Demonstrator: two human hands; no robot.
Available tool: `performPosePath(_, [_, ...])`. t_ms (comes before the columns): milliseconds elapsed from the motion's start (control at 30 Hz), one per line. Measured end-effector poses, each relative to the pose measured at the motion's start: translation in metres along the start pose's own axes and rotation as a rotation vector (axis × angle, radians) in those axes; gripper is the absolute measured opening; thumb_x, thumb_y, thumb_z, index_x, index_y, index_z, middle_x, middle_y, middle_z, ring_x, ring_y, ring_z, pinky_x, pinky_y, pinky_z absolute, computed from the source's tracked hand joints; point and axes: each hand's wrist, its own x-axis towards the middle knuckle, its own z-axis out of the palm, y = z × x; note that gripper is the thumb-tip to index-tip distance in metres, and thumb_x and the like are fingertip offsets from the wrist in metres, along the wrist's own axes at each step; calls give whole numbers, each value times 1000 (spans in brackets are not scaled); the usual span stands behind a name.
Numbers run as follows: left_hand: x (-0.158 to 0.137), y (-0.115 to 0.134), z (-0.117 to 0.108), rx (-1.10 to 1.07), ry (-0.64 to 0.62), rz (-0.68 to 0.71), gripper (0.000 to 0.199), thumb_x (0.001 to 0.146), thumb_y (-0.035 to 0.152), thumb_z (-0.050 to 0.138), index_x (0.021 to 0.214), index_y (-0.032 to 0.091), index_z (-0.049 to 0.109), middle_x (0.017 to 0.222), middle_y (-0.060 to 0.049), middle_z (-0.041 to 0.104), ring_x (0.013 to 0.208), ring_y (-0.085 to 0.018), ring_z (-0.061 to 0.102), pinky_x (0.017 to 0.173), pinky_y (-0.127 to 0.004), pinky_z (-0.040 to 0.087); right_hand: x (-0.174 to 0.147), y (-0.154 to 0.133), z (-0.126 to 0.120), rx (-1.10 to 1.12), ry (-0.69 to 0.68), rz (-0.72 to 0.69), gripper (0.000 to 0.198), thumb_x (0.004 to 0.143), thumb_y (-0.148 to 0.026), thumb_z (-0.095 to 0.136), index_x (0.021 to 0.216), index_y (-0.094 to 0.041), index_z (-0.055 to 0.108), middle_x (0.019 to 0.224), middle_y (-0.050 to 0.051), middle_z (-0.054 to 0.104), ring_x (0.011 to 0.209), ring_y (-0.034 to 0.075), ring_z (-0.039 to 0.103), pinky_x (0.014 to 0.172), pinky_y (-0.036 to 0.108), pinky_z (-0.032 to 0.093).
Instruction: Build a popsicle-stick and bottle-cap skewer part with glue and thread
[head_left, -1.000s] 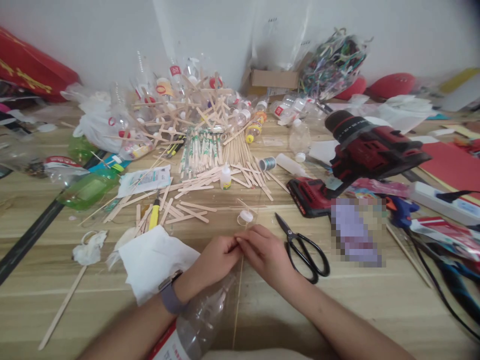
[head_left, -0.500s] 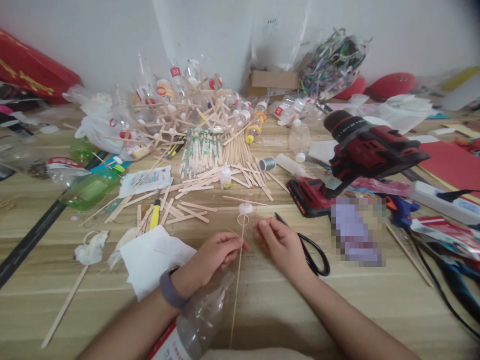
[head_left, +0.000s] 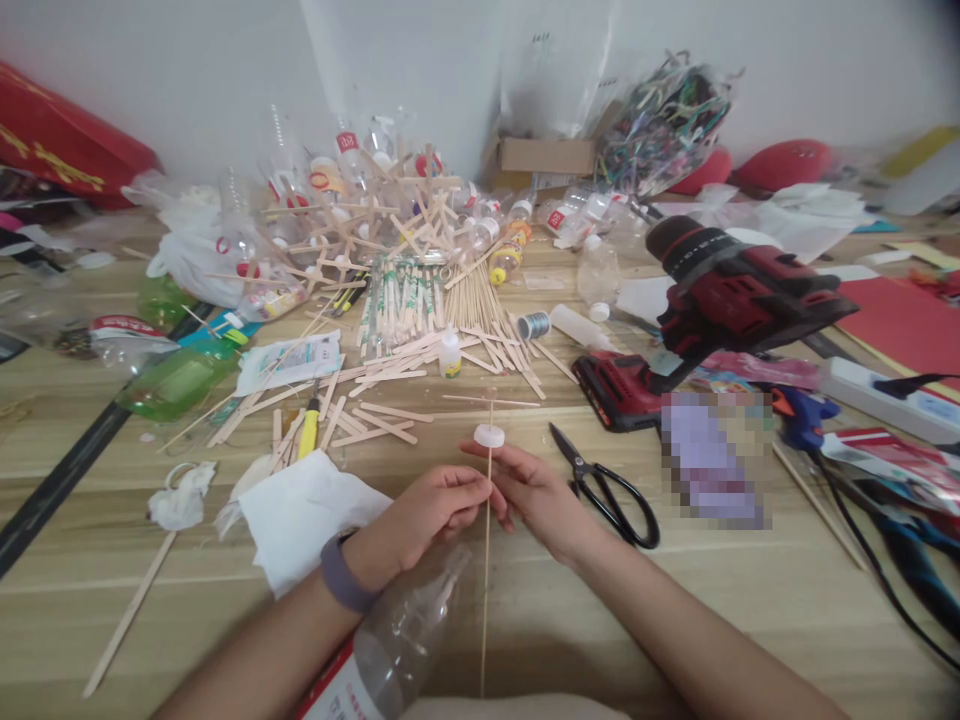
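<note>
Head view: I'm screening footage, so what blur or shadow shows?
Head view: the thin stick and scissors read clearly; head view, far left: the red-labelled bottle is soft; head view, low centre: a dim shadow darkens the table; head view, right of the scissors: pixelation hides a patch.

Scissors (head_left: 581, 468) on desk (head_left: 750, 585) at four o'clock from cap (head_left: 482, 437), drill (head_left: 739, 300) at two, squeeze bottle (head_left: 450, 356) at eleven, tissue (head_left: 311, 510) at eight
</note>
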Motion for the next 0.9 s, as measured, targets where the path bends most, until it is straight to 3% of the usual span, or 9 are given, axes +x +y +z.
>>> performPosePath(267, [0, -3, -1, -3, 3, -13, 34, 83, 47, 59, 74, 15, 63, 45, 11, 27, 42, -6, 14, 44, -25, 9, 7, 2, -3, -192, -40, -111, 40, 82, -57, 60, 90, -19, 65, 52, -7, 46, 46, 10, 42, 46, 23, 37])
performPosePath(467, [-1, -6, -1, 7, 75, 4, 33, 83, 48, 58, 76, 15, 61, 46, 11, 28, 42, -6, 16, 43, -25, 11, 5, 0, -7, -482, 40, -283, 26, 93, -36, 48, 72, -21, 52, 63, -4, 50, 48, 9, 44, 47, 23, 37])
performPosePath(667, [-1, -6, 4, 33, 224, 43, 34, 83, 50, 56, 77, 17, 58, 48, 11, 29, 43, -7, 19, 43, -25, 13, -7, -6, -12, -843, 74, -497, 16, 91, -15, 45, 82, -20, 57, 73, 1, 60, 66, 15, 57, 62, 25, 45])
performPosePath(900, [2, -7, 6, 86, 266, 44, 38, 77, 53, 61, 62, 19, 49, 46, 10, 32, 45, -7, 24, 45, -26, 13, -13, -10, -14, -1176, 32, -746, 18, 95, -16, 44, 88, -17, 61, 90, 11, 65, 76, 20, 63, 67, 31, 51])
